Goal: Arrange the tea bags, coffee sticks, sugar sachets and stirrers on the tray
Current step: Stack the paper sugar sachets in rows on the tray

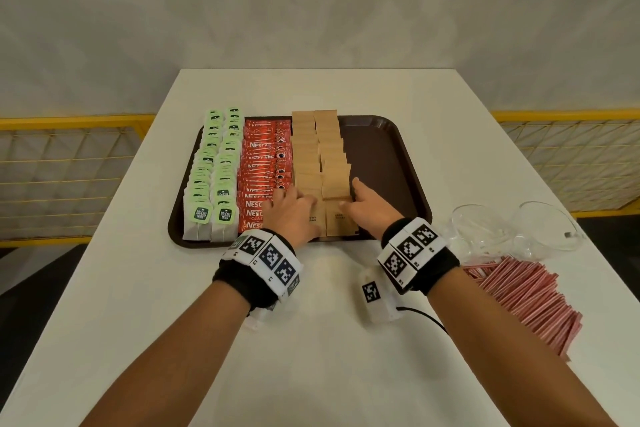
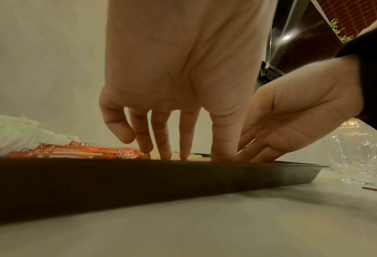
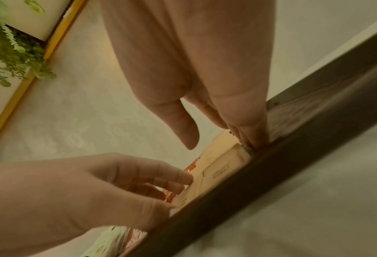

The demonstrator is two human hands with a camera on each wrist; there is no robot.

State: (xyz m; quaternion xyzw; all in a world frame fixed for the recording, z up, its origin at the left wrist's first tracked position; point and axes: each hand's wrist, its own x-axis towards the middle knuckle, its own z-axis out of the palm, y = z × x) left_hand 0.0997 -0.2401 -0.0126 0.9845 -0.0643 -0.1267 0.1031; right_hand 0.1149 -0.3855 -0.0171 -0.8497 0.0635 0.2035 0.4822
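Sachet print under both hands unreadable. Dark brown plastic tray (image 1: 388,163) on white table (image 1: 138,305) holds green-tagged tea bags (image 1: 211,180) at 9 o'clock, red Nescafe coffee sticks (image 1: 263,163) beside them, brown paper sugar sachets (image 1: 322,156) centre. Left hand (image 1: 291,215) and right hand (image 1: 369,206) press straight fingers onto near sachets, gripping nothing. Red-striped stirrers (image 1: 526,302) piled off tray at 4 o'clock, near clear plastic containers (image 1: 512,232). Left wrist view alone shows fingertips (image 2: 165,154) touching down; right wrist view shows tray rim (image 3: 227,189).
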